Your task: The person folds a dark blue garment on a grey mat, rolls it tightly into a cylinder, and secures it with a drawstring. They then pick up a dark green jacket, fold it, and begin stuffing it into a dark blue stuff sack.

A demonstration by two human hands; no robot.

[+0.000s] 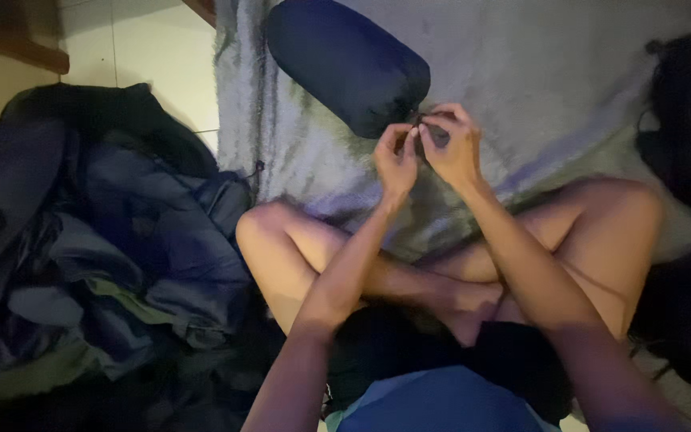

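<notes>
Dark blue stuff sack point(345, 64), packed full into a cylinder, lies on a grey blanket point(537, 72) just ahead of the person's crossed legs. Its near end points toward the hands.

Left hand point(396, 162) and right hand point(451, 144) are raised together at that near end, fingertips nearly meeting. Both pinch something small and dark at the mouth of the sack, most likely a drawcord or its toggle point(433, 132). Fingers are curled closed on it; neither hand is flat on the sack body.

Judgement: the step in hand is the closing or fastening of the sack's mouth. The bag already looks stuffed, so the filling seems done. The next move would call for a steady pull on the cord with one hand while the other holds the toggle or the fabric neck, keeping the opening bunched.

Surroundings: a heap of dark jackets and clothing point(105, 240) lies on the floor to the left, apart from the sack. Another dark bundle point(689, 120) sits at the right edge.

Hard to make out: light is dim and bluish. The cord itself cannot be resolved, and the sack's mouth is hidden behind the fingers. Whether the opening is already drawn tight cannot be told. The right-hand bundle is cut off by the frame.
</notes>
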